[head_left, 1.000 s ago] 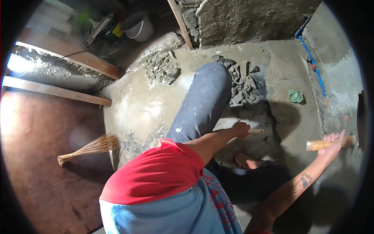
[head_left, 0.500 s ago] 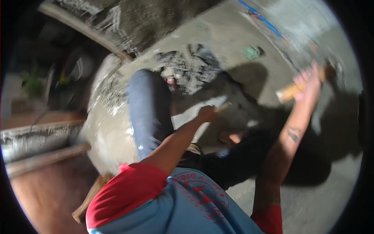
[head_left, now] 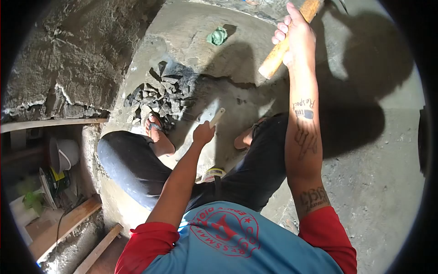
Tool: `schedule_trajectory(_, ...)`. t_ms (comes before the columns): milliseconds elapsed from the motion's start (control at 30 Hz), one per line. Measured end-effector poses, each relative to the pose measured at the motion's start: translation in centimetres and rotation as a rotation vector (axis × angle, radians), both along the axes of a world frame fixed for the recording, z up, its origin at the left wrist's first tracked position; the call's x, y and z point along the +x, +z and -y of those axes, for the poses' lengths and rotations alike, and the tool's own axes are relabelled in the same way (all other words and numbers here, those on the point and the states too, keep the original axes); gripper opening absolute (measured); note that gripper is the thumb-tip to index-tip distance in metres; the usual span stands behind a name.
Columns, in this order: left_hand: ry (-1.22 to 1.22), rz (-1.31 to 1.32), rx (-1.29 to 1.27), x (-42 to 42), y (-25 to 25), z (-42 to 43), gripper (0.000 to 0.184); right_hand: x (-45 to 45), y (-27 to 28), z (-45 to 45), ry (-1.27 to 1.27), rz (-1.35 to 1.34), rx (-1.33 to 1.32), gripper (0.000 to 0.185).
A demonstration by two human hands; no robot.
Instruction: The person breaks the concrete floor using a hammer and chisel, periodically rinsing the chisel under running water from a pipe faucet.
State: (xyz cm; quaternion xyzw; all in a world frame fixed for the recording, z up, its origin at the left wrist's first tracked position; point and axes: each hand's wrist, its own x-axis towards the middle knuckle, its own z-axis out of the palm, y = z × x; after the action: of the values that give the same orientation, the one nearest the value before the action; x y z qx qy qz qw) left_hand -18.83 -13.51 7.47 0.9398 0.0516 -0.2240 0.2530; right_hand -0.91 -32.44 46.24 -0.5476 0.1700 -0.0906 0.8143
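My right hand (head_left: 299, 39) is raised at the upper right, closed round the wooden handle of a hammer (head_left: 272, 59). The hammer's head is mostly cut off by the frame's top edge; only a dark curved metal tip shows. Low between my knees, my left hand (head_left: 203, 133) is closed on a short pale bar (head_left: 218, 117), whose flat end sticks out past the fingers. The bar's other end is hidden. Left of that hand, broken grey stone pieces (head_left: 166, 93) lie heaped by my sandalled foot (head_left: 159, 134).
A crumpled green object (head_left: 217, 36) lies on the concrete floor (head_left: 360, 196) ahead. A rough wall (head_left: 68, 59) rises at the upper left. Below it are wooden boards (head_left: 68, 223), a white bucket (head_left: 64, 154) and a plant (head_left: 33, 201). A round container (head_left: 213, 174) stands between my legs.
The view has turned and sharpened. My right hand with the hammer now appears higher and farther left in view; my left hand appears farther left, still gripping the bar.
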Motion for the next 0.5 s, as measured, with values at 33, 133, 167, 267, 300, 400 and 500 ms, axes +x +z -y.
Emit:
schedule_trajectory(33, -0.002, -0.001, 0.002, -0.1, 0.0, 0.0, 0.036, -0.1, 0.2, 0.1, -0.009, -0.003, 0.0, 0.039)
schedule_trajectory(133, -0.013, -0.007, 0.003, -0.2, -0.3, 0.1, 0.036, -0.3, 0.4, 0.4, -0.042, -0.022, 0.002, 0.037)
schedule_trajectory(167, -0.021, -0.014, 0.002, -0.3, -0.5, 0.1, 0.036, -0.4, 0.4, 0.6, -0.032, 0.003, 0.002, 0.036)
schedule_trajectory(267, -0.011, -0.025, 0.033, -0.4, -1.0, 0.3, 0.037, -0.6, 0.2, 1.1, -0.025, 0.03, 0.01, 0.036)
schedule_trajectory(300, -0.006, -0.042, 0.006, -0.3, -0.4, 0.3, 0.037, -0.5, 0.1, 1.2, -0.017, 0.056, 0.025, 0.036)
schedule_trajectory(400, -0.003, -0.059, 0.016, -0.2, -0.1, 0.2, 0.037, -0.2, -0.2, 1.7, -0.018, 0.047, 0.021, 0.037)
schedule_trajectory(500, -0.002, -0.067, 0.021, 0.0, 0.0, 0.1, 0.037, -0.3, 0.2, 1.5, -0.027, 0.03, 0.014, 0.037)
